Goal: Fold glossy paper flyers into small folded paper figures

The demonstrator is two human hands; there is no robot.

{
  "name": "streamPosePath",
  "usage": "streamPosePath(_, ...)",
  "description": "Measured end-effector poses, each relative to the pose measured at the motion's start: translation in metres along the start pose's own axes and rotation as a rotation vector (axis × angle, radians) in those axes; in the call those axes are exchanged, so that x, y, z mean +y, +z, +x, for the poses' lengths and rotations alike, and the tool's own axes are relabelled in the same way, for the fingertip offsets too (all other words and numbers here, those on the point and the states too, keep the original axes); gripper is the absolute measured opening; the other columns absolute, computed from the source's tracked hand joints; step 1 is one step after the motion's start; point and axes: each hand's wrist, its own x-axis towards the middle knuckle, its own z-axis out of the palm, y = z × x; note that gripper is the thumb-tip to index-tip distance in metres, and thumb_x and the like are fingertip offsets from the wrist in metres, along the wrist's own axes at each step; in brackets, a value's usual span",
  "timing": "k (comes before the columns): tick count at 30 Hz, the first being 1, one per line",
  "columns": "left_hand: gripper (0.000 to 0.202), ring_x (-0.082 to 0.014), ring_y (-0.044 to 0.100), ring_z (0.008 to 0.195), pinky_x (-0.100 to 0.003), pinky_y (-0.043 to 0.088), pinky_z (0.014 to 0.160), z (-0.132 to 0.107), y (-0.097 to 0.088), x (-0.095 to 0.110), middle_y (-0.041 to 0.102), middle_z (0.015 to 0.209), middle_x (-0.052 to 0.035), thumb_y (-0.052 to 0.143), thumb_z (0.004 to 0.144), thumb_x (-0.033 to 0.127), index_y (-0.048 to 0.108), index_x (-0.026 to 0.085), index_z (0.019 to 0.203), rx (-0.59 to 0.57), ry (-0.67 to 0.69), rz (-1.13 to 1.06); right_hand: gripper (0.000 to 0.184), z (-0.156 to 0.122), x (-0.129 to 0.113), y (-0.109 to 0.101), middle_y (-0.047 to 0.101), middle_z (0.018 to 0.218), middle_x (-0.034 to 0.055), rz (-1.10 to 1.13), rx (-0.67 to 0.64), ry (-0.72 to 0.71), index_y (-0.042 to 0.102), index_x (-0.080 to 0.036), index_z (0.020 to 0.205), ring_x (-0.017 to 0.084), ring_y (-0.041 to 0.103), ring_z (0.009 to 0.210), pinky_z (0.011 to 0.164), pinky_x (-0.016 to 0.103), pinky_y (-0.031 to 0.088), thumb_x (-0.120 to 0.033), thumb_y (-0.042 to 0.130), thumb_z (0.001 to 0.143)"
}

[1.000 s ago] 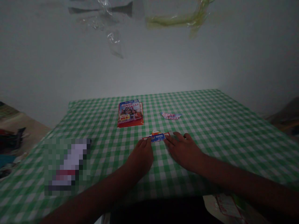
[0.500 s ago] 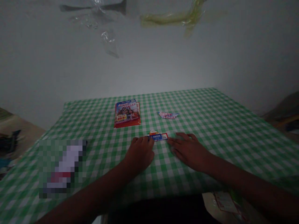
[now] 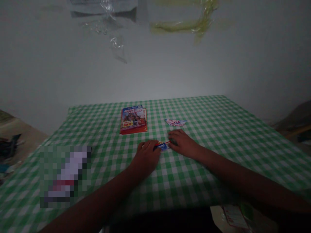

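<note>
A small folded piece of printed paper [image 3: 162,146], blue and red, lies on the green checked tablecloth [image 3: 218,136]. My left hand [image 3: 145,157] presses on its left end with curled fingers. My right hand [image 3: 182,142] lies on its right end, fingers bent down over it. Both hands pinch or press the paper between them. A second folded paper piece [image 3: 176,122], pink and white, rests a little beyond my right hand.
A stack of printed leaflets [image 3: 133,120] with a red edge lies farther back, left of centre. A blurred-out object [image 3: 65,174] sits at the left. Clear and yellowish tape strips [image 3: 184,24] hang on the white wall behind. Papers [image 3: 234,216] show below the table's near edge.
My right hand has moved forward and left onto the paper's right end and curled its fingers. The paper now looks shorter between the hands. My left hand has hardly moved.
</note>
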Motion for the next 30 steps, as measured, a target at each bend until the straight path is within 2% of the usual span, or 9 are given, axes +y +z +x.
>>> streamPosePath(4,0.023,-0.0264,0.049,0.130,-0.056,0.028,0.110,0.002,0.004,-0.004,0.056,0.138,-0.0111,0.046,0.093,0.013,0.060,0.019,0.111,0.006,0.014,-0.077,0.009,-0.005,0.004,0.004,0.064,0.122,0.0112,0.103,0.035,0.009,0.066,-0.021,0.095,0.028,0.054,0.118,0.103,0.050,0.040,-0.025,0.065,0.087)
streamPosePath(7,0.032,-0.0264,0.045,0.135,-0.061,0.015,0.114,0.003,0.006,-0.008,0.054,0.142,-0.0114,0.044,0.091,0.012,0.055,0.019,0.120,-0.019,0.056,-0.119,0.007,-0.006,0.005,0.006,0.064,0.121,0.0105,0.139,0.041,0.015,0.065,-0.021,0.090,0.028,0.054,0.119,0.103,0.050,0.040,-0.023,0.067,0.084)
streamPosePath(10,0.039,-0.0258,0.046,0.134,-0.061,0.009,0.115,0.006,0.004,-0.011,0.058,0.138,-0.0098,0.045,0.090,0.013,0.051,0.020,0.128,-0.039,0.055,-0.150,0.008,-0.005,0.005,0.007,0.064,0.121,0.0102,0.173,0.053,0.013,0.064,-0.022,0.090,0.027,0.055,0.118,0.102,0.049,0.040,-0.022,0.069,0.083)
streamPosePath(17,0.040,-0.0253,0.047,0.129,-0.056,0.001,0.119,0.009,-0.004,-0.014,0.060,0.133,-0.0064,0.053,0.091,0.020,0.052,0.024,0.131,-0.002,0.076,-0.157,0.020,-0.004,0.002,0.007,0.066,0.115,0.0094,0.231,0.102,0.005,0.064,-0.022,0.102,0.026,0.058,0.112,0.099,0.047,0.043,-0.022,0.071,0.083)
streamPosePath(21,0.037,-0.0251,0.048,0.128,-0.055,0.001,0.119,0.009,-0.002,-0.015,0.062,0.131,-0.0061,0.056,0.090,0.021,0.055,0.024,0.127,0.022,0.072,-0.125,0.006,-0.002,0.002,0.007,0.069,0.101,0.0062,0.260,0.109,0.000,0.067,-0.021,0.087,0.023,0.062,0.101,0.095,0.044,0.042,-0.019,0.071,0.083)
streamPosePath(23,0.035,-0.0250,0.049,0.128,-0.055,0.001,0.120,0.008,-0.003,-0.014,0.062,0.131,-0.0053,0.057,0.091,0.022,0.056,0.024,0.126,0.024,0.078,-0.109,0.007,0.000,0.002,0.007,0.070,0.095,0.0040,0.287,0.114,0.001,0.066,-0.021,0.080,0.021,0.063,0.095,0.092,0.041,0.042,-0.015,0.070,0.082)
streamPosePath(30,0.034,-0.0247,0.050,0.127,-0.059,-0.003,0.118,0.007,-0.006,-0.013,0.062,0.132,-0.0044,0.054,0.092,0.021,0.058,0.027,0.125,-0.020,0.079,-0.080,0.006,0.000,-0.008,0.003,0.068,0.085,0.0026,0.297,0.097,0.083,0.061,-0.021,0.081,0.021,0.060,0.088,0.085,0.039,0.043,-0.016,0.062,0.084)
